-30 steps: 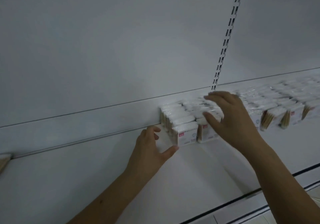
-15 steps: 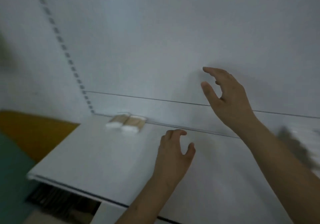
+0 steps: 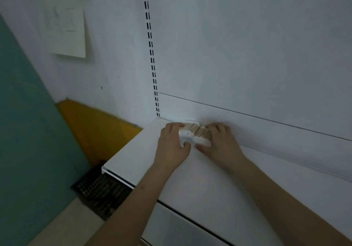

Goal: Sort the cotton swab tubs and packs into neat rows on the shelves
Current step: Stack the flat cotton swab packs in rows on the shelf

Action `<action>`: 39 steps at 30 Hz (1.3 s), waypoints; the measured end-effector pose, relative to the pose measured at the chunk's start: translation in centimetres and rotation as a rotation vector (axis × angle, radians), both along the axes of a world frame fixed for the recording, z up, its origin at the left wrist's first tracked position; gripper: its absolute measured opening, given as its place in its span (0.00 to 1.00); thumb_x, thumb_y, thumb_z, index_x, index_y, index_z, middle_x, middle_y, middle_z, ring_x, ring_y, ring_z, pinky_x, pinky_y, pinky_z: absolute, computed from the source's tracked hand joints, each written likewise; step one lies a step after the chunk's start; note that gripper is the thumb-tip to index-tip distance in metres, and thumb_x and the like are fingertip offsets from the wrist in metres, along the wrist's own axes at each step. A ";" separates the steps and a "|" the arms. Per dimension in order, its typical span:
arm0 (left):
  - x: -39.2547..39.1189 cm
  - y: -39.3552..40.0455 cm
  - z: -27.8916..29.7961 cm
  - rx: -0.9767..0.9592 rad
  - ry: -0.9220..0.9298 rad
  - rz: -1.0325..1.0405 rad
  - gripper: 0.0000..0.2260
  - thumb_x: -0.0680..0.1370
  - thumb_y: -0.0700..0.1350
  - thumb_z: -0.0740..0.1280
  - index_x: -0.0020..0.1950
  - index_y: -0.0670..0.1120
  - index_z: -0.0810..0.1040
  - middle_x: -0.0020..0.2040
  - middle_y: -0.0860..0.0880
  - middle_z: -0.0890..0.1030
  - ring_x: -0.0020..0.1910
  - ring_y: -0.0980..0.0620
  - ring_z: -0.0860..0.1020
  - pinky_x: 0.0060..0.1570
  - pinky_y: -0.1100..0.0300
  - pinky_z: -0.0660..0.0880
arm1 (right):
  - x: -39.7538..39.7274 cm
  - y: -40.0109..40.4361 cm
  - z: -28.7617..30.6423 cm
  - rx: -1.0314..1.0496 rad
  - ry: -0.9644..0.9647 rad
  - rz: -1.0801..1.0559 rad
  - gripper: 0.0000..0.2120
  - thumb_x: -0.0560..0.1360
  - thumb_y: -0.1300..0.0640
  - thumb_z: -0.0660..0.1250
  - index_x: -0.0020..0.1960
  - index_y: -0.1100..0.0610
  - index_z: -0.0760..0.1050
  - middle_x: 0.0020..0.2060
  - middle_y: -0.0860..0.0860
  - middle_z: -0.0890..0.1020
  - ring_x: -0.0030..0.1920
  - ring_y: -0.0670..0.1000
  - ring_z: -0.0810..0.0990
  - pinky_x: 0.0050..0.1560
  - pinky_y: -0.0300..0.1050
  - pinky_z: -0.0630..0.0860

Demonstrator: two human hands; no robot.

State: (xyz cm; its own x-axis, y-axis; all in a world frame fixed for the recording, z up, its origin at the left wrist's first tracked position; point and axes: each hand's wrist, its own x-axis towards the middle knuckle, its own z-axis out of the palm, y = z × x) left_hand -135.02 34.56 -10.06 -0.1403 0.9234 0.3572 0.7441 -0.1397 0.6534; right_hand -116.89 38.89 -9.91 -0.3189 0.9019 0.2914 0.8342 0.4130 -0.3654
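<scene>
Two clear packs of wooden-stick cotton swabs [image 3: 196, 133] lie side by side at the far left end of the white shelf [image 3: 137, 158], close to the back panel. My left hand [image 3: 171, 146] grips the packs from the left, fingers over the top and thumb at the front. From the right, my right hand [image 3: 221, 142] holds them with its fingers curled over their far side. The rows of packs seen earlier are out of view.
A slotted upright [image 3: 151, 55] runs up the back panel above the shelf's left corner. Left of the shelf are a teal wall [image 3: 22, 131], a yellow panel [image 3: 99, 129], a paper sheet [image 3: 66, 34] and a dark crate [image 3: 102, 190] on the floor.
My view swung left, away from the packed rows. Both hands left those rows, crossed the bare shelf and closed on the two loose packs at the left end.
</scene>
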 end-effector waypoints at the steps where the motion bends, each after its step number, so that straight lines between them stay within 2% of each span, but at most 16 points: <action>1: -0.5 1.1 -0.2 -0.026 0.044 -0.050 0.27 0.70 0.44 0.67 0.69 0.48 0.71 0.67 0.49 0.72 0.65 0.48 0.69 0.62 0.50 0.71 | 0.0 0.0 -0.7 -0.002 -0.027 0.006 0.39 0.67 0.31 0.67 0.68 0.57 0.73 0.61 0.55 0.74 0.62 0.58 0.70 0.63 0.52 0.71; 5: -1.5 3.9 -0.9 -0.223 0.170 -0.147 0.30 0.74 0.44 0.68 0.76 0.54 0.65 0.77 0.52 0.63 0.74 0.48 0.63 0.69 0.50 0.62 | 0.5 1.1 -1.3 0.004 -0.020 0.011 0.33 0.69 0.38 0.73 0.66 0.56 0.74 0.60 0.54 0.74 0.62 0.57 0.70 0.64 0.49 0.69; 8: -1.6 4.2 -1.6 -0.094 0.189 -0.133 0.21 0.78 0.50 0.64 0.71 0.52 0.72 0.70 0.50 0.73 0.65 0.45 0.74 0.61 0.50 0.70 | 0.2 1.2 -0.8 0.044 -0.088 0.038 0.22 0.75 0.46 0.69 0.63 0.57 0.75 0.57 0.56 0.76 0.58 0.59 0.73 0.59 0.51 0.71; 10: -1.5 3.6 -1.2 0.006 0.018 -0.071 0.15 0.81 0.55 0.59 0.63 0.50 0.76 0.59 0.50 0.79 0.55 0.47 0.79 0.53 0.51 0.75 | 0.5 0.9 -0.4 0.060 -0.063 0.035 0.17 0.79 0.49 0.65 0.62 0.58 0.74 0.55 0.56 0.78 0.55 0.59 0.76 0.53 0.51 0.73; 13: -1.0 2.6 0.2 0.056 -0.130 0.042 0.09 0.84 0.50 0.58 0.54 0.45 0.72 0.44 0.50 0.77 0.43 0.48 0.77 0.39 0.56 0.68 | 2.1 -0.1 1.1 0.066 0.154 -0.043 0.10 0.81 0.55 0.62 0.59 0.60 0.73 0.48 0.56 0.79 0.47 0.59 0.78 0.42 0.45 0.67; 16: 1.0 1.7 1.8 0.071 -0.172 -0.011 0.05 0.81 0.43 0.63 0.53 0.46 0.68 0.45 0.48 0.78 0.39 0.48 0.77 0.35 0.57 0.68 | 4.7 -1.7 2.8 0.113 0.409 -0.161 0.08 0.81 0.60 0.62 0.59 0.60 0.74 0.45 0.53 0.78 0.43 0.54 0.76 0.40 0.38 0.63; 19: 4.8 0.9 3.4 0.039 -0.232 -0.076 0.12 0.78 0.41 0.68 0.56 0.49 0.67 0.46 0.51 0.77 0.36 0.60 0.75 0.32 0.65 0.68 | 8.3 -4.5 4.6 0.131 0.543 -0.261 0.11 0.81 0.59 0.61 0.63 0.55 0.72 0.48 0.47 0.79 0.45 0.47 0.78 0.44 0.32 0.71; 22: 9.8 -0.5 5.0 0.067 -0.286 -0.236 0.14 0.76 0.42 0.71 0.57 0.52 0.70 0.48 0.53 0.79 0.38 0.61 0.78 0.37 0.67 0.70 | 12.6 -8.0 6.7 0.059 0.767 -0.377 0.09 0.80 0.59 0.63 0.59 0.52 0.71 0.51 0.49 0.81 0.44 0.48 0.84 0.45 0.42 0.81; 24: 13.6 -1.4 6.0 0.082 -0.287 -0.389 0.13 0.76 0.44 0.72 0.56 0.54 0.72 0.46 0.55 0.80 0.40 0.68 0.77 0.37 0.76 0.67 | 16.2 -10.7 8.2 0.079 0.918 -0.443 0.08 0.80 0.59 0.65 0.58 0.55 0.71 0.52 0.52 0.81 0.43 0.48 0.85 0.42 0.44 0.83; 26: 17.5 -2.6 6.9 0.077 -0.294 -0.550 0.11 0.77 0.45 0.72 0.54 0.56 0.75 0.44 0.61 0.80 0.41 0.72 0.76 0.38 0.79 0.67 | 20.0 -13.6 9.5 0.155 0.987 -0.497 0.07 0.80 0.59 0.66 0.57 0.58 0.72 0.50 0.54 0.82 0.44 0.51 0.85 0.40 0.43 0.83; 28: 21.7 -4.0 7.3 0.069 -0.293 -0.708 0.10 0.77 0.46 0.71 0.53 0.59 0.76 0.44 0.62 0.81 0.41 0.70 0.77 0.39 0.77 0.68 | 24.3 -17.1 10.6 0.213 0.966 -0.574 0.08 0.80 0.58 0.66 0.57 0.60 0.72 0.49 0.57 0.83 0.46 0.53 0.85 0.40 0.43 0.83; 31: 28.2 -6.5 6.7 0.037 -0.253 -0.887 0.08 0.77 0.48 0.71 0.54 0.59 0.77 0.45 0.57 0.83 0.41 0.62 0.79 0.39 0.72 0.71 | 31.1 -22.4 11.2 0.265 0.828 -0.667 0.09 0.79 0.51 0.68 0.57 0.54 0.75 0.49 0.54 0.85 0.47 0.55 0.86 0.48 0.57 0.83; 34: 34.3 -9.2 5.8 0.008 -0.249 -1.031 0.08 0.78 0.49 0.71 0.56 0.55 0.79 0.48 0.58 0.83 0.42 0.66 0.77 0.39 0.74 0.69 | 37.8 -27.3 11.2 0.309 0.693 -0.797 0.13 0.75 0.43 0.68 0.57 0.45 0.76 0.51 0.52 0.84 0.50 0.54 0.85 0.53 0.60 0.81; 35: 36.2 -10.2 5.6 0.002 -0.244 -1.070 0.08 0.78 0.48 0.71 0.56 0.56 0.79 0.48 0.60 0.83 0.43 0.67 0.77 0.39 0.75 0.69 | 39.8 -28.7 11.1 0.324 0.648 -0.825 0.12 0.77 0.44 0.68 0.58 0.46 0.76 0.54 0.51 0.82 0.53 0.54 0.83 0.54 0.55 0.82; 37: 39.9 -11.9 5.1 0.006 -0.218 -1.125 0.09 0.78 0.48 0.71 0.57 0.59 0.78 0.50 0.62 0.82 0.47 0.68 0.77 0.41 0.75 0.70 | 43.7 -31.1 11.0 0.342 0.519 -0.869 0.08 0.80 0.51 0.67 0.59 0.48 0.75 0.57 0.50 0.79 0.56 0.51 0.80 0.50 0.33 0.78; 39: 43.3 -13.3 4.8 0.024 -0.184 -1.133 0.11 0.78 0.49 0.70 0.61 0.55 0.79 0.52 0.60 0.80 0.50 0.66 0.77 0.43 0.75 0.70 | 47.0 -33.0 10.6 0.331 0.393 -0.898 0.09 0.80 0.58 0.66 0.60 0.49 0.75 0.57 0.51 0.77 0.52 0.45 0.77 0.45 0.23 0.71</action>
State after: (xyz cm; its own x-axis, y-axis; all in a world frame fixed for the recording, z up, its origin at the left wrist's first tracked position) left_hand -91.68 21.31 -5.27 0.7152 0.5456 0.4368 0.0764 -0.6822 0.7272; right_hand -69.87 5.85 0.73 0.6029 0.6165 0.5064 0.7311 -0.1730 -0.6599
